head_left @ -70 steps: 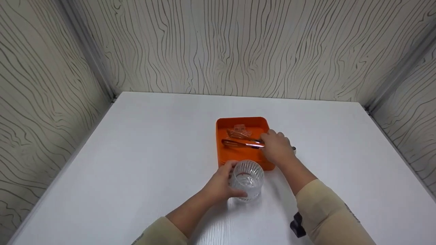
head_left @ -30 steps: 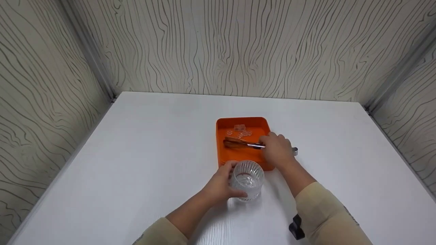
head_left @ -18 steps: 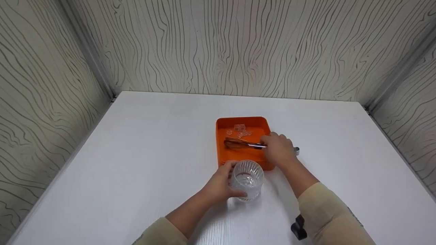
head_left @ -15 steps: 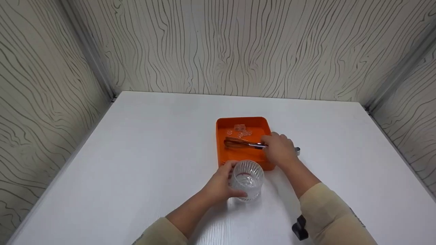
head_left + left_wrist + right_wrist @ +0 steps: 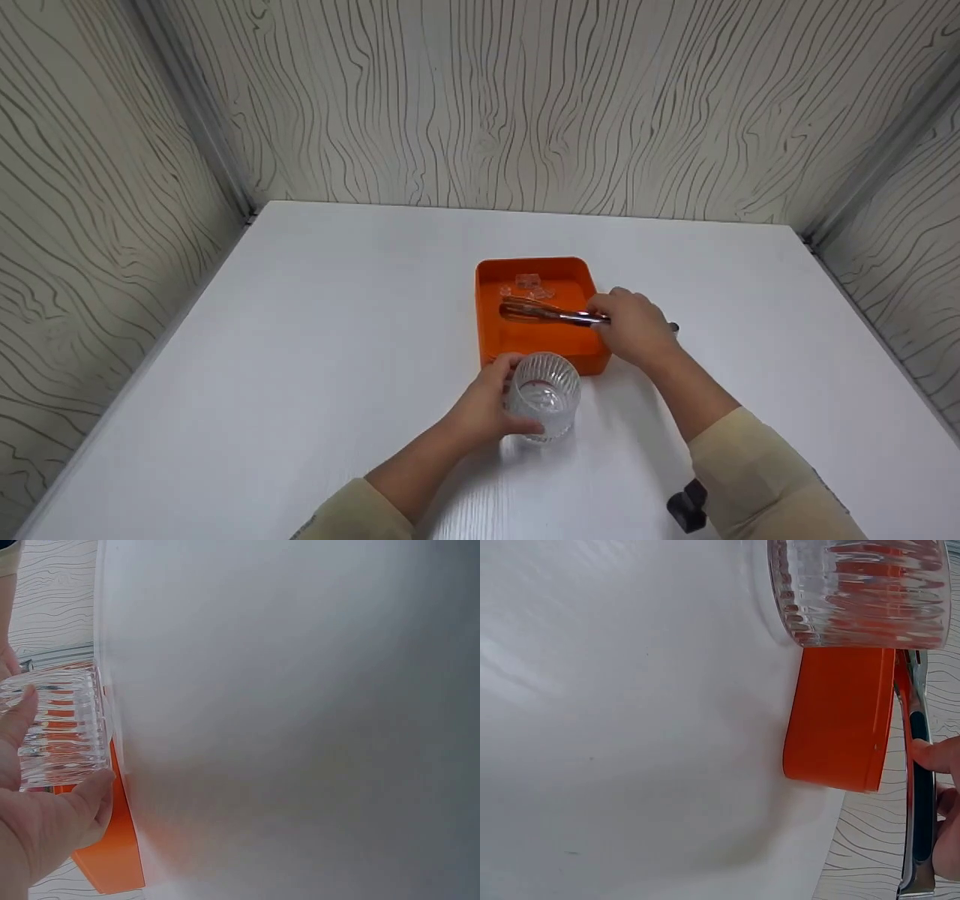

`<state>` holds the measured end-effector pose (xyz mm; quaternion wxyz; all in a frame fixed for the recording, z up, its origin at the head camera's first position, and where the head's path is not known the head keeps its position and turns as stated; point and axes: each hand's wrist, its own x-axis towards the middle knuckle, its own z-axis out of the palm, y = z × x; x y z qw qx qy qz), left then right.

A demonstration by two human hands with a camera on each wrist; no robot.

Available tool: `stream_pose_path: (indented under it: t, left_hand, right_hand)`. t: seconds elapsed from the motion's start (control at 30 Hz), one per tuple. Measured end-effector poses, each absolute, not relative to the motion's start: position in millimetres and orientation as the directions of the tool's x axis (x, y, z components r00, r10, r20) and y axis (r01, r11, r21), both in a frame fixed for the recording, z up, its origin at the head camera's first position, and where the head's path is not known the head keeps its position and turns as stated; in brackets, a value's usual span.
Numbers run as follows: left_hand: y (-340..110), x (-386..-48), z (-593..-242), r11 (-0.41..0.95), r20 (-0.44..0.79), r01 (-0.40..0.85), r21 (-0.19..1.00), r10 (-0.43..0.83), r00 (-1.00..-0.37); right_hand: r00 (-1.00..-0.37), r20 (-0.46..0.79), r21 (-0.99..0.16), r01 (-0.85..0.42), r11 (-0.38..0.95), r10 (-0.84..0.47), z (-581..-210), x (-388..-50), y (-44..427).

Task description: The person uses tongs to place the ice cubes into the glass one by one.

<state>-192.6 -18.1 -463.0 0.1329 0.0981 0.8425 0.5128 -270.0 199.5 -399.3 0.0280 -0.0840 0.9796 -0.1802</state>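
My left hand holds a clear ribbed drinking glass upright on the table, fingers and thumb around its side. The glass stands against the near end of an orange tray. My right hand grips metal tongs by their dark-padded handle, seen in the right wrist view with the thumb on the pad. The tongs' tips are over the tray with their two arms close together. Several clear cubes lie in the tray's far part. Whether a cube is between the tips I cannot tell.
The white table is bordered by wood-grain patterned panels at the back and sides. A black object shows beside the right sleeve.
The tongs' arms, spread apart at first, have come together. My right hand has since moved right with the tongs, which look slightly raised. The left hand and glass have stayed put.
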Motion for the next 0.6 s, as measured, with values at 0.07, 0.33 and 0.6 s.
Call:
stream_pose_path:
  t: [0.07, 0.33, 0.6]
  left_hand:
    - [-17.9, -192.7, -462.9, 0.452, -0.127, 0.024, 0.892, 0.3, -0.946]
    - [-17.8, -193.9, -464.1, 0.454, -0.127, 0.025, 0.891, 0.302, -0.945]
    - [-17.4, -193.8, -464.0, 0.454, -0.126, 0.028, 0.891, 0.305, -0.944]
  right_hand:
    - [-0.982, -0.03, -0.374, -0.162, 0.913, -0.186, -396.5, -269.0, 204.3]
    - [-0.963, -0.005, -0.375, -0.249, 0.893, -0.271, -388.1, -267.5, 228.3]
    - [-0.945, -0.015, -0.426, -0.29, 0.857, -0.327, -383.7, -261.0, 251.1]
